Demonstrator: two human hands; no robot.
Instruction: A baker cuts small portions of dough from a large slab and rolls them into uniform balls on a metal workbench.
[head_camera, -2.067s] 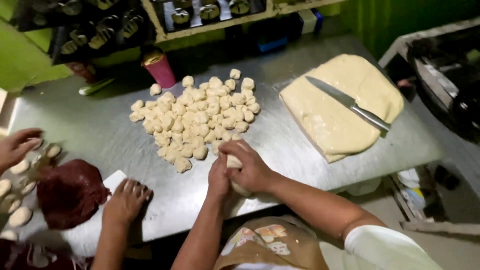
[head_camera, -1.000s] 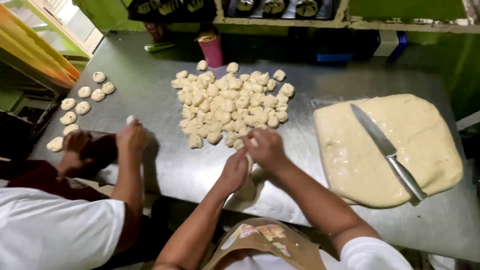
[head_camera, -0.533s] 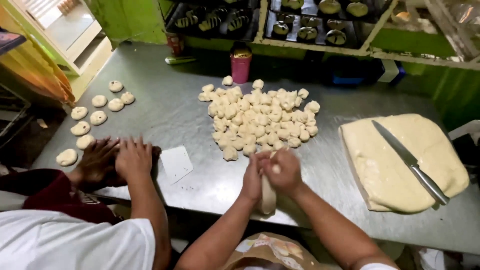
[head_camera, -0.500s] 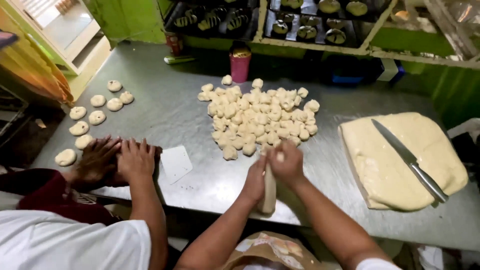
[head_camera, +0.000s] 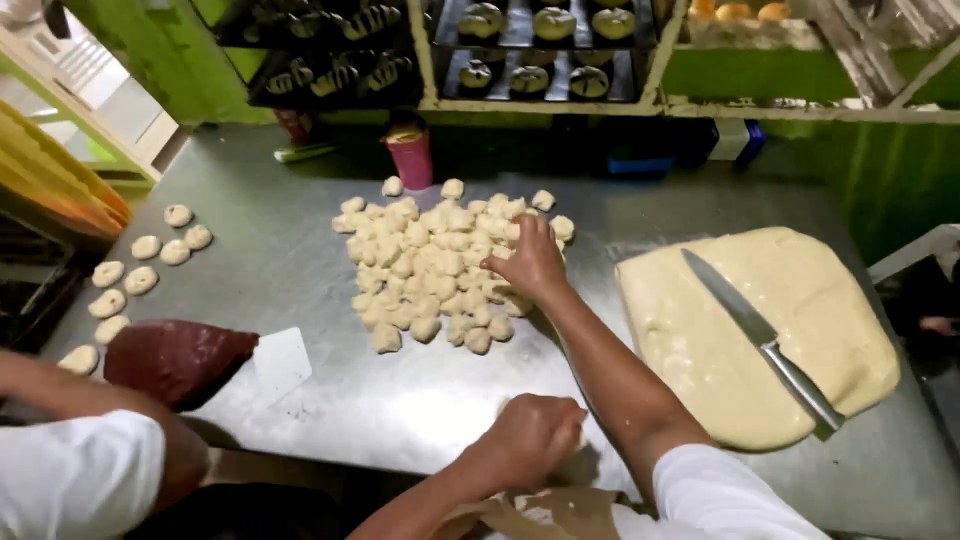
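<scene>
right hand reaching into heap of dough pieces mid table, fingers curled over some. left hand closed around dough lump at near edge. knife lying on dough slab, right.

1. Dough pieces, heap at centre: pale cream.
2. Dough slab, 3 o'clock: pale yellow-cream, uniform.
3. Knife on slab: bright silver blade, grey steel handle.
4. Table: dull grey metal, scuffed, pale sheen.
5. Cup, 12 o'clock: pink, yellowish top.
6. Filling lump, 8 o'clock: dark reddish brown.
7. Scraper card beside lump: white.
8. Flattened rounds, 9 o'clock: cream.
9. Wall, 1 o'clock: vivid green.
10. Sleeve, 5 o'clock: white.
</scene>
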